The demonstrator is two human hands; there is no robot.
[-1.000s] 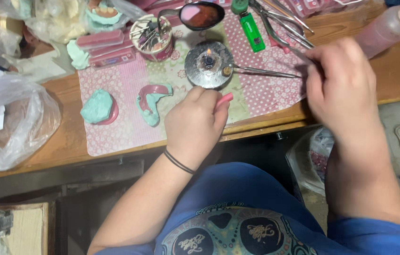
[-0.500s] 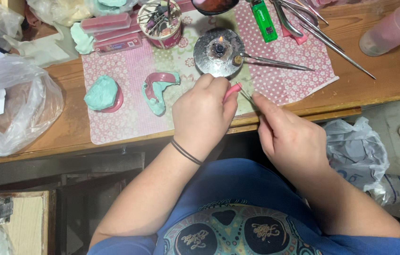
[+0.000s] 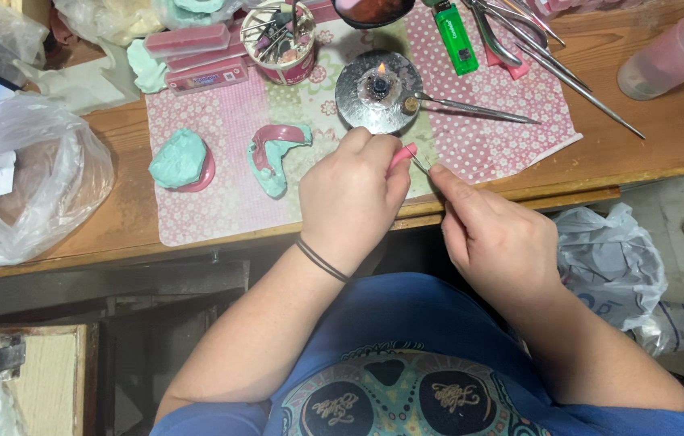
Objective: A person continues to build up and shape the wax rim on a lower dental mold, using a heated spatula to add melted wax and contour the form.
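Wooden bench [image 3: 665,153] with a pink dotted mat [image 3: 221,178], little burner [image 3: 379,90] lit; left hand [image 3: 352,198] pinching a pink piece [image 3: 402,155] at the bench edge; right hand [image 3: 497,236] pinched on a thin tool [image 3: 420,165], tip touching it; piece mostly hidden.

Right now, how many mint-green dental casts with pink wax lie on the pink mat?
2: a rounded cast at the mat's left and an arch-shaped cast beside it, left of the left hand. Others may be hidden.

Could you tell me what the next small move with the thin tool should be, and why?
Probably press the thin metal tool into the pink piece: the right hand has its tip touching that piece, pinched by the left hand before the lit burner.
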